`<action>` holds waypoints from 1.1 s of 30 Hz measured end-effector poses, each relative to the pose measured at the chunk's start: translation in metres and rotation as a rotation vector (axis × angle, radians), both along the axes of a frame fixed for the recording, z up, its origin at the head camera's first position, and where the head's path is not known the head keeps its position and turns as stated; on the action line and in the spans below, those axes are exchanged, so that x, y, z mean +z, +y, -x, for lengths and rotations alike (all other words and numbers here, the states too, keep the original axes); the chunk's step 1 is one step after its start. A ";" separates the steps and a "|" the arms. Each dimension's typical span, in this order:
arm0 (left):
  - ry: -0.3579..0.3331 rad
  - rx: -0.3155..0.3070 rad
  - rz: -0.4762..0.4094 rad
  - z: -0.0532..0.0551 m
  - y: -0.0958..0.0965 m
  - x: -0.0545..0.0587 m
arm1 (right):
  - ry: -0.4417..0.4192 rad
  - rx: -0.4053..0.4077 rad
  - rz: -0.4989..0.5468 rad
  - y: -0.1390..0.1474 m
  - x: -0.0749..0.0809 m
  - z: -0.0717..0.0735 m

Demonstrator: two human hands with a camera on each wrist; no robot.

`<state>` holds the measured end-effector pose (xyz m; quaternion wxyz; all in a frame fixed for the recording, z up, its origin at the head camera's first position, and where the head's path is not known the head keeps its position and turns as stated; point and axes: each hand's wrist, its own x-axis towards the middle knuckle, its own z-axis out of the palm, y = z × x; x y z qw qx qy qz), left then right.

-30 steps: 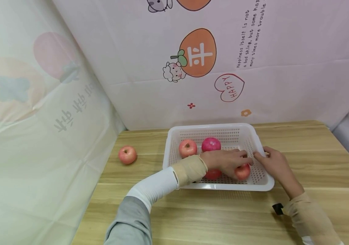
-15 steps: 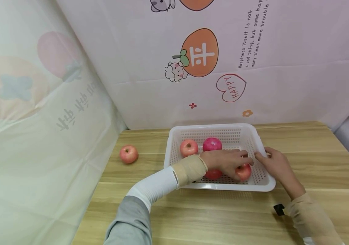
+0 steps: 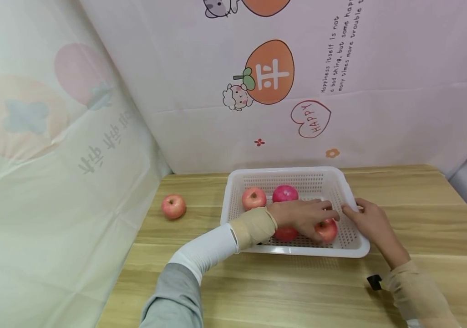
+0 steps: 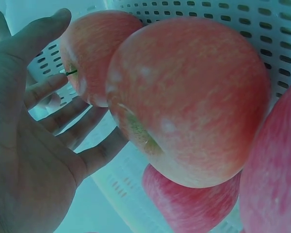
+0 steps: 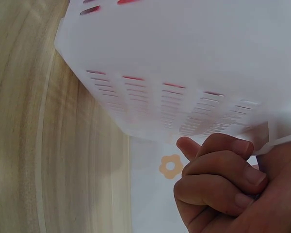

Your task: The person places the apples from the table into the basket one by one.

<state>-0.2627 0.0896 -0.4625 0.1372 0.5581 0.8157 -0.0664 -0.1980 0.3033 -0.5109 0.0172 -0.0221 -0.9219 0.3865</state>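
A white perforated plastic basket (image 3: 279, 250) stands on the table with several red apples in it. My left hand (image 3: 305, 218) reaches over the side into its right part. It holds an apple (image 3: 328, 231), thumb on the near side and fingers on the far side. In the left wrist view this apple (image 4: 102, 53) sits beyond a larger-looking apple (image 4: 189, 97), and some fingertips are hidden. My right hand (image 3: 370, 221) grips the basket's right rim, with the thumb over the rim. From the right wrist, curled fingers (image 5: 216, 179) show outside the basket wall (image 5: 174, 58).
A single apple (image 3: 173, 206) lies on the wooden table (image 3: 282, 291), left of the basket. Printed cloth (image 3: 200, 127) hangs behind the table and on the left. A small black piece (image 3: 374, 282) shows beside the right forearm.
The whole scene shifts slightly right and down in the head view. Both hands keep their places on the apple and the basket rim.
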 end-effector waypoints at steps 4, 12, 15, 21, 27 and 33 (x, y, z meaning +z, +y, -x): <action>-0.015 0.012 0.010 -0.001 -0.002 0.004 | 0.006 0.002 -0.005 0.001 -0.002 0.000; 0.025 0.012 -0.001 0.000 -0.008 0.011 | -0.011 0.011 0.001 0.002 -0.004 0.001; 0.008 0.028 -0.004 0.001 -0.012 0.013 | -0.013 0.011 0.005 0.002 -0.004 0.001; -0.006 0.035 -0.035 0.003 -0.021 0.017 | -0.023 0.008 0.012 0.001 -0.003 0.000; 0.010 0.068 -0.047 0.002 -0.032 0.024 | -0.037 0.009 0.017 0.000 -0.002 0.000; 0.015 0.088 -0.065 0.003 -0.043 0.030 | -0.038 0.005 0.009 0.000 -0.002 0.002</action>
